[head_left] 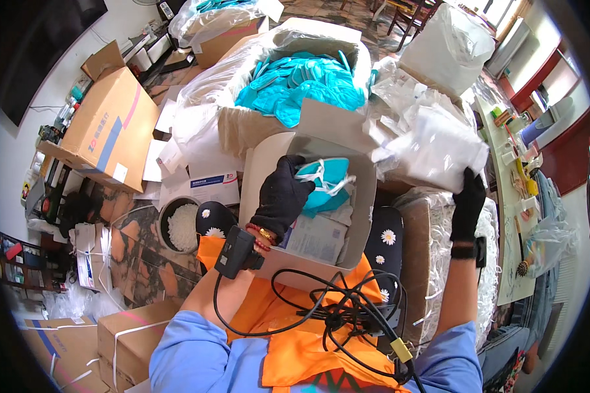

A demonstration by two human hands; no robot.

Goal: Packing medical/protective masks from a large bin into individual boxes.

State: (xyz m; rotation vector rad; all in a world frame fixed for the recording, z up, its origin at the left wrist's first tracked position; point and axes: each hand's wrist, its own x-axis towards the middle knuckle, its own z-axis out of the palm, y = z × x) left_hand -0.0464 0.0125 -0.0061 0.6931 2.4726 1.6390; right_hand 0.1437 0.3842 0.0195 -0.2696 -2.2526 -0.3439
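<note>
A white carton (pixel 295 263) with raised flaps rests on my lap. Inside it are teal cup-shaped face masks (pixel 332 175) with white straps, and a printed paper leaflet (pixel 316 237). My left hand (pixel 283 195), in a black glove, reaches into the carton with its fingers curled round the near-left edge of the masks. Out to the right, my right hand (pixel 468 202), also black-gloved, pinches the lower corner of a clear plastic bag (pixel 442 152). That bag is slightly blurred and lies over a heap of similar bags (pixel 400 98).
A large lined box (pixel 226 131) full of loose teal masks stands ahead. Brown cartons (pixel 115 124) are at the left, beside a bucket of white pellets (pixel 183 226). Black cable (pixel 347 298) coils over my lap. A cluttered bench (pixel 505 262) runs along the right.
</note>
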